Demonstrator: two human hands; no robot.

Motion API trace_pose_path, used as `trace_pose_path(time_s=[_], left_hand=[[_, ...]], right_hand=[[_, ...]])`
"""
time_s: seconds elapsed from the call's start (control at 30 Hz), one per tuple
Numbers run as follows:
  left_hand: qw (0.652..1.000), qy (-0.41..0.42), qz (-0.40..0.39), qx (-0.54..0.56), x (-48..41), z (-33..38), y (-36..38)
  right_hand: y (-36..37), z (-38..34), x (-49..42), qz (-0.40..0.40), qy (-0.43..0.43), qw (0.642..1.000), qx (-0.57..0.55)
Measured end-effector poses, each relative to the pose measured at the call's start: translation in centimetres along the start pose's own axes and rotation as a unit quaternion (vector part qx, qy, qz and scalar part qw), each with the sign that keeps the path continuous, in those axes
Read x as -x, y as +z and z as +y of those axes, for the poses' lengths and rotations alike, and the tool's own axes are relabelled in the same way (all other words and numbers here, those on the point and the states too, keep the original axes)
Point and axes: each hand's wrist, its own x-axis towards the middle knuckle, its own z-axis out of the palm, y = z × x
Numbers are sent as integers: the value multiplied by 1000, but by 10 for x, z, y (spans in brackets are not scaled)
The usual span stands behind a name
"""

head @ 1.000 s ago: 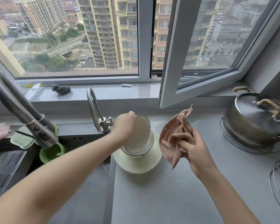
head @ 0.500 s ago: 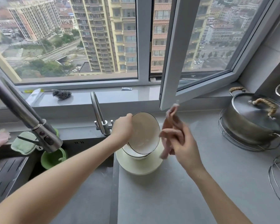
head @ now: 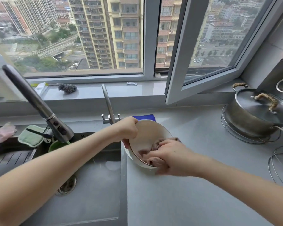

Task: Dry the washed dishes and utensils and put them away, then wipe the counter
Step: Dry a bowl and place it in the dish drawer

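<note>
Bowl (head: 146, 132) tilted, left grip (head: 127, 130) curled round rim; right grip (head: 171, 158) bunches cloth (head: 155, 161), pressing it inside. Drying under way; putting away, tabletop (head: 194, 198) wipe remain.

Single wide-angle view from the person's head, looking forward and down, close over the counter (head: 194, 185) and sink (head: 91, 190), facing a window (head: 104, 38)

The grey counter (head: 194, 193) bears a lidded steel pot (head: 255, 118) (on a wire trivet (head: 245, 141)), another wire rack (head: 280, 167), and a blue cloth (head: 145, 117).
</note>
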Motion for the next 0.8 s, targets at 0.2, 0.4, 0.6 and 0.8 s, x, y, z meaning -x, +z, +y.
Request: trace_pose_path(time_s=[0.2, 0.4, 0.6, 0.8], left_hand=[[985, 71, -61, 148, 21, -12, 3], [860, 57, -211, 461, 57, -54, 34], [821, -63, -72, 563, 77, -89, 65], [799, -117, -7, 589, 96, -131, 66]], right_hand=[[-4, -7, 28, 43, -91, 973, 209], [0, -32, 46, 58, -116, 972, 194], [18, -84, 18, -13, -38, 999, -30], [63, -126, -48, -206, 15, 935, -288]])
